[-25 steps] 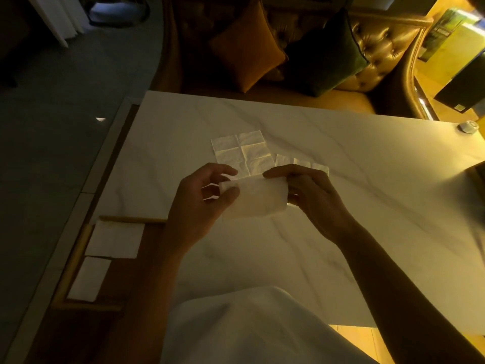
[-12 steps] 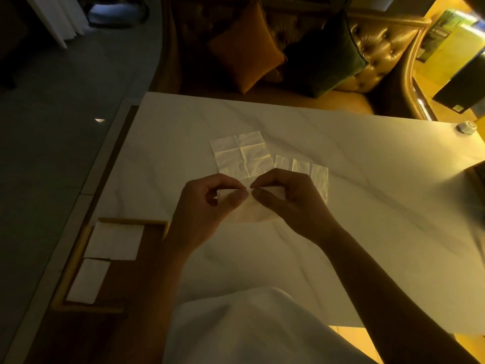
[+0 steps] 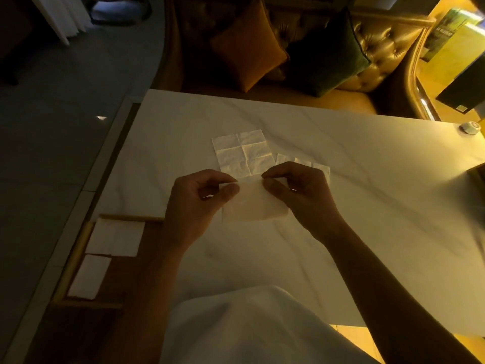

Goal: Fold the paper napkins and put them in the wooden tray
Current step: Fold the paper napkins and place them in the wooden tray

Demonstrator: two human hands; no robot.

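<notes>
Over the middle of the marble table (image 3: 367, 206) I hold a folded white paper napkin (image 3: 253, 206) by its top edge. My left hand (image 3: 194, 203) pinches its left corner and my right hand (image 3: 301, 195) pinches its right corner. Behind my hands an unfolded napkin (image 3: 242, 153) lies flat, creased into squares. Another unfolded napkin (image 3: 304, 162) lies to its right, mostly hidden by my right hand. The wooden tray (image 3: 78, 248) sits at the table's left side, with two folded napkins in it, one at the far end (image 3: 115, 239) and one nearer (image 3: 88, 275).
A tufted sofa (image 3: 380, 40) with an orange cushion (image 3: 246, 53) and a dark green cushion (image 3: 330, 53) stands beyond the table's far edge. A small round white object (image 3: 469, 127) rests near the far right corner. My white garment (image 3: 249, 327) fills the bottom.
My hands came together at the napkin's top middle, then moved apart again to its corners. The napkin now hangs wider between them.
</notes>
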